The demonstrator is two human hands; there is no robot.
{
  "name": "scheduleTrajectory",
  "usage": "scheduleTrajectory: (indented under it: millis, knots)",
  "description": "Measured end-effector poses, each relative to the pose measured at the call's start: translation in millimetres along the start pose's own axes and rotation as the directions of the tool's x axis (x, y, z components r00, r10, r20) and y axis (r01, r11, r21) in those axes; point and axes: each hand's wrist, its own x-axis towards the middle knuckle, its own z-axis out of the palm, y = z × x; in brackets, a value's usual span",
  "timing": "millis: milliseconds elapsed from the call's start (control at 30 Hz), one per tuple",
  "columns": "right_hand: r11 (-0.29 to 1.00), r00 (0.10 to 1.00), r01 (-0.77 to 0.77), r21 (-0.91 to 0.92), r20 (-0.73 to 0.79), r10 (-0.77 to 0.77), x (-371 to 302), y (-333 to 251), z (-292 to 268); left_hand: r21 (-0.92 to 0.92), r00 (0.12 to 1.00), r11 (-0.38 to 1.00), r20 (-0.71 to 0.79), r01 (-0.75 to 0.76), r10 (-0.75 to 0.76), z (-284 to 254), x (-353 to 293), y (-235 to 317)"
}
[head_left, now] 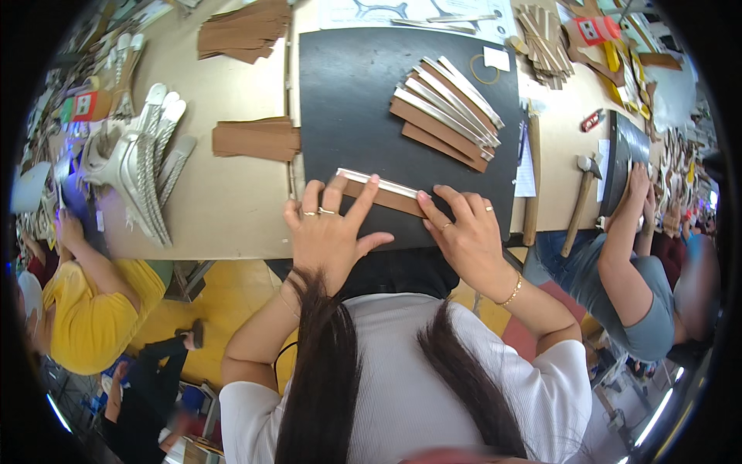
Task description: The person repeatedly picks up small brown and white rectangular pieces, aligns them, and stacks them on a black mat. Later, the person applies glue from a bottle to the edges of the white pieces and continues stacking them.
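A brown strip (393,199) with a narrow white, shiny band (394,186) along its far edge lies slantwise on the black work mat (348,93). My left hand (334,224) lies over its left end, fingers spread, with fingertips on the white band and the thumb stretched out over the mat. At the right end, my right hand (470,232) rests with fingers apart and slightly bent, one fingertip pressing on the strip. Neither hand lifts it. Beyond my hands a fanned pile of similar brown strips with white bands (448,108) sits on the mat.
Brown strip stacks (255,139) lie left of the mat. Farther left are white braided pieces (143,162). To the right are a wooden handle (532,178), a hammer (583,193) and a red pocket tool (593,120). Co-workers sit on both sides.
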Motion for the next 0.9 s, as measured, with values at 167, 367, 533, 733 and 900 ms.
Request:
scheduleTrajectory:
  millis: [167, 367, 533, 733, 900]
  knots:
    - [0.971, 0.991, -0.109, 0.211, -0.049, 0.121, 15, 2, 1, -0.238, 0.884, 0.902, -0.223, 0.359, -0.410, -14, 8, -74]
    - [0.936, 0.972, -0.192, 0.296, -0.077, 0.224, 34, -10, 12, -0.538, 0.702, 0.715, -0.285, 0.446, -0.652, -8, 30, -139]
    - [0.913, 0.951, -0.223, 0.343, -0.127, 0.280, 37, -3, -9, -0.506, 0.679, 0.718, -0.306, 0.477, -0.667, 3, 46, -146]
    - [0.887, 0.858, -0.338, 0.314, -0.284, 0.427, 49, 38, -47, -0.487, 0.656, 0.716, -0.326, 0.500, -0.680, 0, 47, -144]
    - [0.953, 0.862, -0.242, 0.181, -0.410, 0.297, 84, 83, -48, -0.592, 0.606, 0.650, -0.314, 0.477, -0.731, 5, 51, -151]
